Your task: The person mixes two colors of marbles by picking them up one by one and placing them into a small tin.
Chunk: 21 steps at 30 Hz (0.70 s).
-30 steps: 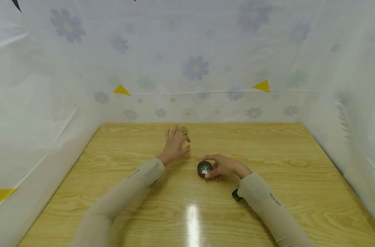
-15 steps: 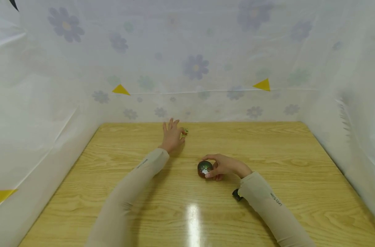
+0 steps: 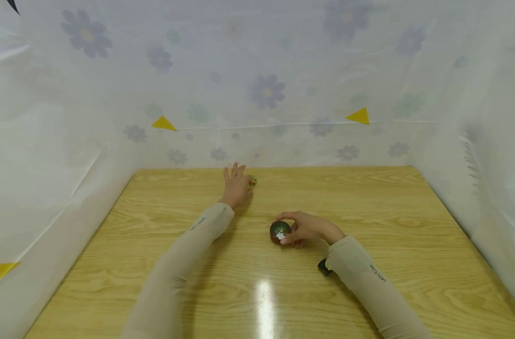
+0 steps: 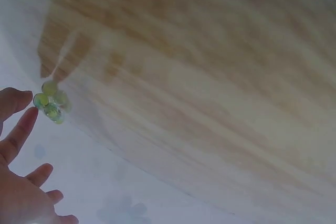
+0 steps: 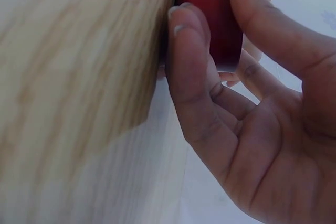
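Observation:
At the far side of the table, my left hand [image 3: 236,187] pinches a small cluster of translucent yellow-green beads [image 4: 52,103] between thumb and index finger. The other left fingers are spread away from it. Nearer to me, my right hand [image 3: 310,228] grips a small round piece [image 3: 279,232] by its sides, thumb on the near side and fingers beyond. Its top is dark, glossy and greenish; the right wrist view shows a smooth red side wall [image 5: 212,19]. It stands on the table. Whether it opens cannot be told.
The wood-grain table [image 3: 367,292] reaches back to a white flowered sheet [image 3: 300,61], and similar sheets hang at left and right. Yellow triangles [image 3: 359,116] mark the back sheet. A black wrist device [image 3: 323,267] shows below the right sleeve.
My left hand has moved slightly back and left, and its thumb and index finger have closed on the bead cluster. The right hand keeps its hold on the round piece in place.

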Each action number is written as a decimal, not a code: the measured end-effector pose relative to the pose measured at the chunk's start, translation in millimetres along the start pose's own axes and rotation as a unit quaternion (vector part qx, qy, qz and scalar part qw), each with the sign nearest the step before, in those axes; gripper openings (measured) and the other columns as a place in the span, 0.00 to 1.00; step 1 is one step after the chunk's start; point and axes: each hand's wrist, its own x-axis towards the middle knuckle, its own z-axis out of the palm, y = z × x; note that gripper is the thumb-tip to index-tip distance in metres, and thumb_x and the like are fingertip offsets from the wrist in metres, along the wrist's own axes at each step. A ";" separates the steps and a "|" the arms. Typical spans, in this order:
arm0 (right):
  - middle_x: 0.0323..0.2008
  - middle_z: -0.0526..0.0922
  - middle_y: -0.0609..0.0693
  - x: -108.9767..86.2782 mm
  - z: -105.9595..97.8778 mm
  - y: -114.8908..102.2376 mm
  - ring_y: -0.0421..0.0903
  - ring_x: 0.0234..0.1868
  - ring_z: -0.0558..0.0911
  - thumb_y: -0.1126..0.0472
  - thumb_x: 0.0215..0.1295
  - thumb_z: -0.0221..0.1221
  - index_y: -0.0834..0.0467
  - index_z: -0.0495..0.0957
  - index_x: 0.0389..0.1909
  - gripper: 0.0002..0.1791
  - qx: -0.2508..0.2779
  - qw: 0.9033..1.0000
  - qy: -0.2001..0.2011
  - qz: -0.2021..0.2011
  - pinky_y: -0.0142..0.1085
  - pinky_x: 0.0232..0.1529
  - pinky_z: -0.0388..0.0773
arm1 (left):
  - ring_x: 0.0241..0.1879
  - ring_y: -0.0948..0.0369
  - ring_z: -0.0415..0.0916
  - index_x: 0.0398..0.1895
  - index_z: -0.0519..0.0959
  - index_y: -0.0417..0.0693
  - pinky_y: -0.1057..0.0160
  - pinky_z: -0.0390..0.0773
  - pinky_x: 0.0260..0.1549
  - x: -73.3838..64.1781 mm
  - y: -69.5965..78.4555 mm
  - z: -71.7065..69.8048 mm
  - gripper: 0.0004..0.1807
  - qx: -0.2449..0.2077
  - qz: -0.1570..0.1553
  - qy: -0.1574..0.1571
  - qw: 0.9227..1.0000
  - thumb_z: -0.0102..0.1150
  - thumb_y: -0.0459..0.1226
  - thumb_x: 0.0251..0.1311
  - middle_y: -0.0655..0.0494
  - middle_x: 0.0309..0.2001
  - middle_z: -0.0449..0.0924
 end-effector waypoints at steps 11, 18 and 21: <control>0.29 0.84 0.56 0.6 -0.5 2.8 0.53 0.25 0.84 0.61 0.60 0.66 0.60 0.62 0.69 0.38 -0.011 1.000 -0.005 -0.021 0.43 0.28 0.81 | 0.73 0.41 0.45 0.35 0.84 0.51 0.33 0.40 0.65 -0.2 -2.0 -1.0 0.03 0.010 -0.009 -0.007 1.000 0.63 0.38 0.59 0.42 0.68 0.63; 0.29 0.84 0.56 0.0 -0.8 3.3 0.54 0.25 0.84 0.61 0.60 0.66 0.60 0.61 0.70 0.38 -0.009 1.000 -0.007 -0.022 0.43 0.28 0.81 | 0.72 0.41 0.47 0.33 0.85 0.51 0.32 0.41 0.64 -0.2 -1.4 1.9 0.05 0.009 -0.002 -0.001 1.000 0.66 0.41 0.58 0.41 0.67 0.64; 0.29 0.84 0.56 -0.4 -0.8 3.3 0.54 0.25 0.84 0.61 0.60 0.66 0.60 0.61 0.69 0.37 -0.010 1.000 -0.007 -0.023 0.43 0.28 0.81 | 0.72 0.41 0.47 0.32 0.85 0.52 0.33 0.42 0.64 0.1 -0.7 3.4 0.04 0.017 -0.003 -0.005 1.000 0.65 0.41 0.58 0.41 0.67 0.64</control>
